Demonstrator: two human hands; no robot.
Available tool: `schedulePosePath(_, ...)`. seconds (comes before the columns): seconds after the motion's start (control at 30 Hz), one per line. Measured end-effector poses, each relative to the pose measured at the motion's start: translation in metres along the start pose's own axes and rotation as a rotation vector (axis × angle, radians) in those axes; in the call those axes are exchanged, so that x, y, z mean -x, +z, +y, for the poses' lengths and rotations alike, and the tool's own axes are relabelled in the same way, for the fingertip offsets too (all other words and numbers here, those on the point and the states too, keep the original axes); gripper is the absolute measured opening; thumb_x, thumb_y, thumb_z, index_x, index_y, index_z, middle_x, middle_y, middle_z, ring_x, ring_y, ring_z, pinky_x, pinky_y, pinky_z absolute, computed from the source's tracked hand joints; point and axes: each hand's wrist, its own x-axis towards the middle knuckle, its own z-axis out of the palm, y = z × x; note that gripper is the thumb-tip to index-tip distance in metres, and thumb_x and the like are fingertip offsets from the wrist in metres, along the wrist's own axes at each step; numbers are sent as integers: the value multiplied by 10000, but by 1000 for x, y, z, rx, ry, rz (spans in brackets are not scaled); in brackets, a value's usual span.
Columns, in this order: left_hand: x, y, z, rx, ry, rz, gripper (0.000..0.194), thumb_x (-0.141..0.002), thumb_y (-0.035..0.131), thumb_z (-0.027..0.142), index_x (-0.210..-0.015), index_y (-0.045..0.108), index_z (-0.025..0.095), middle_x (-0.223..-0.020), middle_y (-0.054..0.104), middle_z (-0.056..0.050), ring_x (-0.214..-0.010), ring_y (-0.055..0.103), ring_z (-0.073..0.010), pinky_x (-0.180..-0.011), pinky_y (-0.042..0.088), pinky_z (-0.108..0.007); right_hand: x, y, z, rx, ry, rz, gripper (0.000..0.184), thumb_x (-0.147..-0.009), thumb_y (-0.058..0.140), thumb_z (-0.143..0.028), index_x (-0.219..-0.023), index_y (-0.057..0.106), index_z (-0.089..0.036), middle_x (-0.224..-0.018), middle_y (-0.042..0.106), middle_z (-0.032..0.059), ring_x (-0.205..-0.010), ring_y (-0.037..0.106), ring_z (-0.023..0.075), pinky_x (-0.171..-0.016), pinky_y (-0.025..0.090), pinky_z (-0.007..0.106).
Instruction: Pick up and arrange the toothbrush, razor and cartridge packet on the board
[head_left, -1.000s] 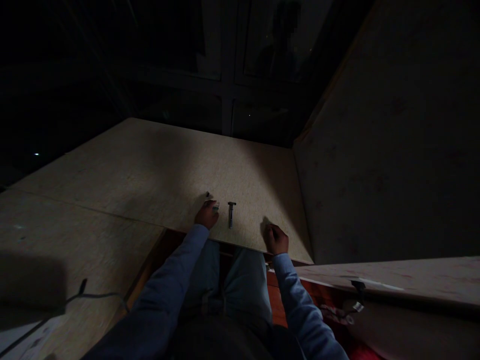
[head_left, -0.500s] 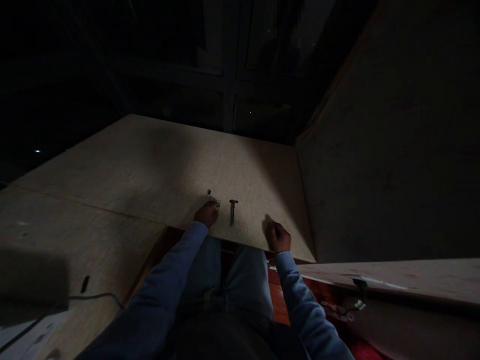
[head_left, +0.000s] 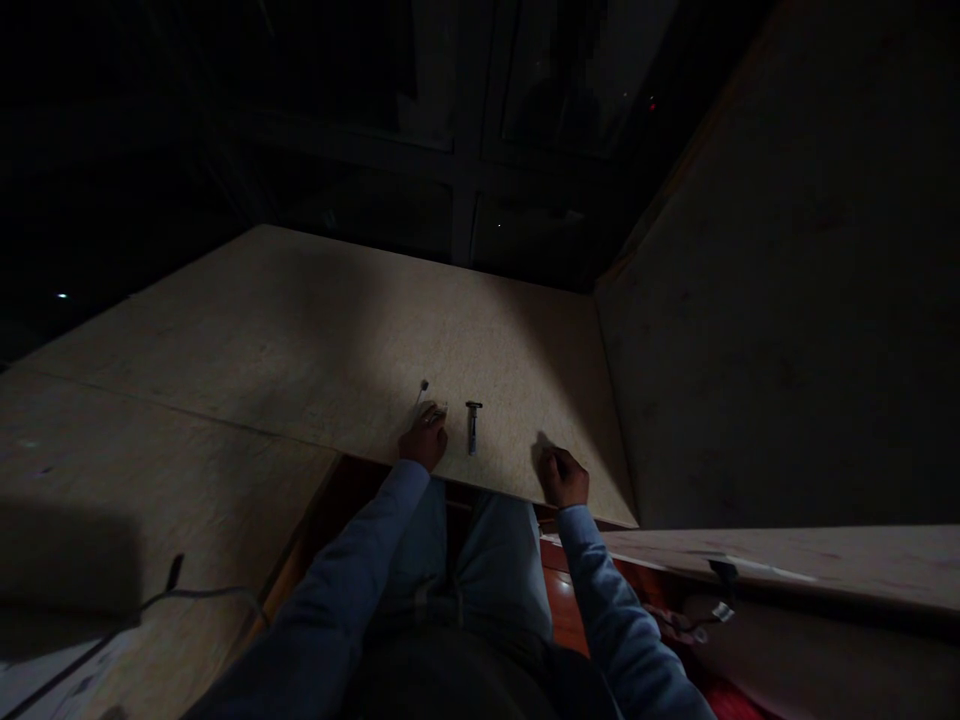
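In dim light, a safety razor (head_left: 473, 425) lies on the pale tabletop (head_left: 510, 350), its head pointing away from me. My left hand (head_left: 424, 442) rests just left of it, fingers curled in at a small, pale, shiny object (head_left: 439, 409) that is mostly covered and too dark to name. Beyond these fingers, a thin pale stick with a dark tip (head_left: 424, 385) lies on the table, its near end hidden by the hand. To the right of the razor, my right hand (head_left: 564, 477) is closed in a loose fist near the table's front edge; nothing shows in it.
A dark upright panel (head_left: 750, 350) walls off the right side. At the lower left, a cable (head_left: 202, 593) runs beside a dark box-like shape (head_left: 67, 560). A dark window frame (head_left: 465, 200) stands behind the table. My legs (head_left: 499, 560) are under the front edge.
The view has shifted slightly. My left hand has turned a little, uncovering more of the dark-tipped stick. My right hand keeps its closed pose and the razor stays lying there.
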Motion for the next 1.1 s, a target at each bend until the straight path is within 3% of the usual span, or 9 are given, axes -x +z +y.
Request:
schedulePosePath(0.3, 13, 19, -13, 76, 45, 152, 402, -901, 522, 172, -1224, 730, 291, -1497, 560, -10, -1236, 645, -222, -1032, 534, -348, 0, 2, 4, 46, 13, -3, 529, -877, 442, -569, -942, 779, -167, -918, 791, 145, -794, 724, 264, -700, 539, 324)
schedulePosePath(0.53, 10, 31, -25, 152, 145, 301, 293, -851, 572, 149, -1001, 792, 270, -1278, 719, -21, -1072, 717, -211, -944, 587, -335, -1, 4, 10, 103, 5, 1, 524, -872, 434, -556, -960, 775, -168, -946, 791, 141, -806, 717, 253, -707, 534, 309)
schedulePosePath(1.1, 10, 41, -30, 191, 209, 366, 234, -834, 584, 133, -854, 777, 263, -1042, 771, -25, -920, 723, -184, -838, 573, -279, -1, 4, 14, 195, 22, 41, 446, -837, 473, -475, -973, 768, -169, -957, 788, 137, -808, 708, 262, -688, 514, 308)
